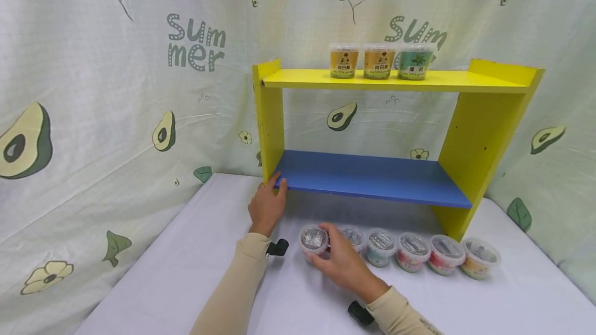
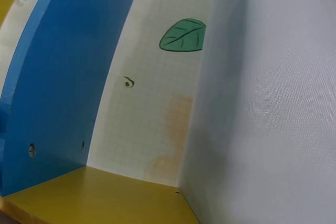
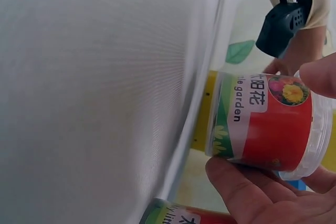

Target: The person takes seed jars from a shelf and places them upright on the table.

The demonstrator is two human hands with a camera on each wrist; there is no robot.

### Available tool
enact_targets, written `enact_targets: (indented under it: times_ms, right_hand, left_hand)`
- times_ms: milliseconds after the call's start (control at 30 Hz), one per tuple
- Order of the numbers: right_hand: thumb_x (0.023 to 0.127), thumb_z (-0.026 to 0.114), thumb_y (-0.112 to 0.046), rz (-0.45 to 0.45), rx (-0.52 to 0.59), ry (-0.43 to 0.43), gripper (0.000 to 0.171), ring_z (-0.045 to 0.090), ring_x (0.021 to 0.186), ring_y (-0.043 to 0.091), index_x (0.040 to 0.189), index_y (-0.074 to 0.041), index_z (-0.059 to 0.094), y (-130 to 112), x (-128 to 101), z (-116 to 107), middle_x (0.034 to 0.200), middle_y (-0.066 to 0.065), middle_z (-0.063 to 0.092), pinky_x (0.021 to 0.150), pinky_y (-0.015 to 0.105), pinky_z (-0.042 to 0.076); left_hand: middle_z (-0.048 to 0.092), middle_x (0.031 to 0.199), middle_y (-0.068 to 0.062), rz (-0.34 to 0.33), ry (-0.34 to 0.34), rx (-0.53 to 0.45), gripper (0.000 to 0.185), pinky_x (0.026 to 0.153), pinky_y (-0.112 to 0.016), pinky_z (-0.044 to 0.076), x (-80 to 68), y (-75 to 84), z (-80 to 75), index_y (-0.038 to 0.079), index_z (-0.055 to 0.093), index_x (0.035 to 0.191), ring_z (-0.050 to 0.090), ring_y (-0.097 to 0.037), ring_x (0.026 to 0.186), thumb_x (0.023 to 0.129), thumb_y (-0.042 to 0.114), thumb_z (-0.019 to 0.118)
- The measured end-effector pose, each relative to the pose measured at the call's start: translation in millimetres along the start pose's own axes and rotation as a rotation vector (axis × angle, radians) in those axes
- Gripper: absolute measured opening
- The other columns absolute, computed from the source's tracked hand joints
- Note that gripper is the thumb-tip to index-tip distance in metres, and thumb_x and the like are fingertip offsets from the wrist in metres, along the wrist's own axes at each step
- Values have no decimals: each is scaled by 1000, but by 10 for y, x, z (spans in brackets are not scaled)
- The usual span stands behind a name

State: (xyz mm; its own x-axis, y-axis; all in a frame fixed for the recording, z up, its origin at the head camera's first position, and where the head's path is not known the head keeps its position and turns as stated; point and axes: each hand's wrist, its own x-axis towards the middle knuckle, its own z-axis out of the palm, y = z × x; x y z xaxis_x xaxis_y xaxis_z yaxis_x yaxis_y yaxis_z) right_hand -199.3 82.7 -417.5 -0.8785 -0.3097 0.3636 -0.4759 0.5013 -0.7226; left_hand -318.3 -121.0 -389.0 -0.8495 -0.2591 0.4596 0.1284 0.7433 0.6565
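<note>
Right hand [image 1: 344, 265] curls round red-label tub [image 1: 314, 241], leftmost of six-tub row [image 1: 412, 252] on white table [image 1: 186, 273]. Left hand [image 1: 267, 206], fingers fairly straight, touches blue shelf [image 1: 372, 177] front-left corner. Three tubs [image 1: 379, 61] sit on yellow top shelf [image 1: 442, 80].

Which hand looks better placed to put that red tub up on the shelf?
Probably the right hand: its fingers already grip the red tub. The left hand rests on the blue shelf edge.

Nine tubs [image 1: 381, 246], one shelf unit [image 1: 479, 133], two hands [image 1: 343, 265]
</note>
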Motion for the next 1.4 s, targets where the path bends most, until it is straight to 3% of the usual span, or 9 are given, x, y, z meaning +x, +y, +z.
enact_targets:
  times_ms: [300, 533, 867, 1200, 1400]
  right_hand:
    - [86, 80, -22, -26, -124, -5, 61, 58, 96, 15, 133, 2, 49, -14, -16, 21, 118, 10, 59, 83, 34, 51]
    - [87, 79, -23, -41, -178, 21, 43, 52, 85, 9, 117, -5, 55, -9, 1, 44, 100, -1, 54, 76, 29, 48]
    - [86, 79, -19, -59, -264, 62, 28, 49, 76, 10, 91, -11, 53, -102, 61, 56, 88, -1, 50, 68, 28, 46]
    - [86, 81, -18, -38, -403, 128, 28, 51, 66, 15, 91, -9, 54, -165, 135, 89, 86, 1, 52, 61, 34, 46]
    - [85, 82, -18, -57, -404, 156, 29, 60, 71, 23, 90, -6, 56, -142, 185, 63, 87, 4, 54, 65, 39, 51]
  left_hand:
    - [64, 127, -14, -5, -14, -14, 53, 78, -55, 50, -15, 25, -21, 31, 56, 144, 65, -36, 106, 101, 58, 42]
    - [64, 127, -15, 2, -4, -10, 53, 79, -55, 50, 0, 28, -1, 31, 57, 144, 65, -37, 106, 101, 59, 41]
    - [64, 121, -15, 2, -4, -11, 54, 78, -53, 50, 1, 9, 8, 31, 56, 144, 66, -37, 102, 101, 60, 41]
    - [64, 122, -14, 5, 7, -19, 54, 77, -54, 50, -9, -44, 50, 32, 57, 143, 65, -36, 104, 100, 61, 40]
    - [63, 123, -14, 14, 0, -16, 56, 77, -53, 50, 2, -26, 33, 31, 55, 144, 65, -35, 104, 101, 62, 39]
